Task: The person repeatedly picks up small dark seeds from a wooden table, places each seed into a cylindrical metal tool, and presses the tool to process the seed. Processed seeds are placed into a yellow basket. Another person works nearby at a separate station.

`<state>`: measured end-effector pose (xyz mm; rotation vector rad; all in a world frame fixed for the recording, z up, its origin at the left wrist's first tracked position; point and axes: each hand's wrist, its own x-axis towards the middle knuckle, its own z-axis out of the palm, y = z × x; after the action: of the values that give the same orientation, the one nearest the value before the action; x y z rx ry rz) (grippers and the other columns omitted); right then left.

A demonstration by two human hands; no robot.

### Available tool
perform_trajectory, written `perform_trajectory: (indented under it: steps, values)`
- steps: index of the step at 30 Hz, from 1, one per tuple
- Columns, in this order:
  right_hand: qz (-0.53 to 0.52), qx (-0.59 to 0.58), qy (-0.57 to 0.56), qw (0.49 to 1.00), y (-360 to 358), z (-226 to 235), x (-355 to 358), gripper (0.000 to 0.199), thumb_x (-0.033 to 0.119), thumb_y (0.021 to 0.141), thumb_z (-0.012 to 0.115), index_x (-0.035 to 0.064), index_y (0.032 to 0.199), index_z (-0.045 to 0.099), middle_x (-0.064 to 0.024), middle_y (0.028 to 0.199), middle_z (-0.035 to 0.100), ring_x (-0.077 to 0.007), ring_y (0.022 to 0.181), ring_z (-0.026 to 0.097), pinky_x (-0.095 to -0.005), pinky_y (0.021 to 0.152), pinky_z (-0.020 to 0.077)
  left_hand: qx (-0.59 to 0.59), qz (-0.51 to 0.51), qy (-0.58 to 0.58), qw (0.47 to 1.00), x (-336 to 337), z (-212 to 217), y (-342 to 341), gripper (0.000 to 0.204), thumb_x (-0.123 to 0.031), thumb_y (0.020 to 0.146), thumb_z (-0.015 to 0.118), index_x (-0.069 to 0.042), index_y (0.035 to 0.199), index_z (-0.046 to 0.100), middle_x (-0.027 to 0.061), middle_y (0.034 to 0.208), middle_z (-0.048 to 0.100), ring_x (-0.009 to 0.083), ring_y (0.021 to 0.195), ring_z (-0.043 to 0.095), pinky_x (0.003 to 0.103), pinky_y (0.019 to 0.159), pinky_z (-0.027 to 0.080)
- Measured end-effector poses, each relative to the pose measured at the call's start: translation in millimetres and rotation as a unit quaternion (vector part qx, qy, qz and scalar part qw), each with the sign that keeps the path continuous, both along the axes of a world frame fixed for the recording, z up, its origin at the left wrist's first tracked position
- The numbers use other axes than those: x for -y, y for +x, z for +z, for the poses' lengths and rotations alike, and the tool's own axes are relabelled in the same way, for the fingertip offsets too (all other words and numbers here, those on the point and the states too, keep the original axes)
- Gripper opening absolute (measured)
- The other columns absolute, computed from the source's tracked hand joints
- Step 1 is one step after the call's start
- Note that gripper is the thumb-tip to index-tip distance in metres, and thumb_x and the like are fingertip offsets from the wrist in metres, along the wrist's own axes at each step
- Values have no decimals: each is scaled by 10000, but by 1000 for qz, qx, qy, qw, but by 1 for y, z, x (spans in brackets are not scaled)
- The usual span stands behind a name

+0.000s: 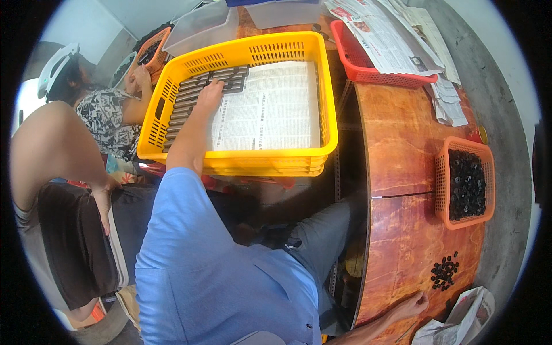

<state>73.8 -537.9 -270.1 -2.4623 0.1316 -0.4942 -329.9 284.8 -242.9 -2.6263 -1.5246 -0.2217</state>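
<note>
My left hand (211, 95) reaches into a yellow plastic crate (241, 154). Its fingers are bent over a row of dark grey metal rods (187, 95), closed on the end of one rod as far as I can see. The rods lie side by side on the crate's left half, and a sheet of newspaper (270, 109) covers the right half. At the lower right, my right hand (415, 305) rests by the wooden table (397, 241) with its fingers curled; what they hold, if anything, is hidden. Near it lies a loose pile of small black pieces (444, 273).
An orange basket (440, 195) full of black pieces stands on the table's right. Newspapers (391, 40) overhang a red basket (368, 75) at the back. A person in a patterned shirt (109, 115) works at far left; another person's knee and hand (103, 198) are close on my left.
</note>
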Motion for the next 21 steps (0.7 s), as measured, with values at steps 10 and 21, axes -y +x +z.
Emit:
perform_trajectory:
  steps: [10,21]
  values:
    - [14,33,15,999,-2,-1,-6,357,278,1049,635,-69,1134,651,-188,1074,665,-304,971,633,-394,865,528,-4,23,20,1000,5,10,12,400,-29,943,580,-107,1336,585,121,1330,591,341,1260,590,472,1025,499]
    - [24,14,52,998,-4,3,-16,341,240,1052,627,-84,1159,628,-200,1116,656,-306,1039,642,-392,937,533,-216,-102,1,971,19,10,81,657,-505,1102,333,-62,1587,354,121,1679,316,268,1572,244,538,1271,215]
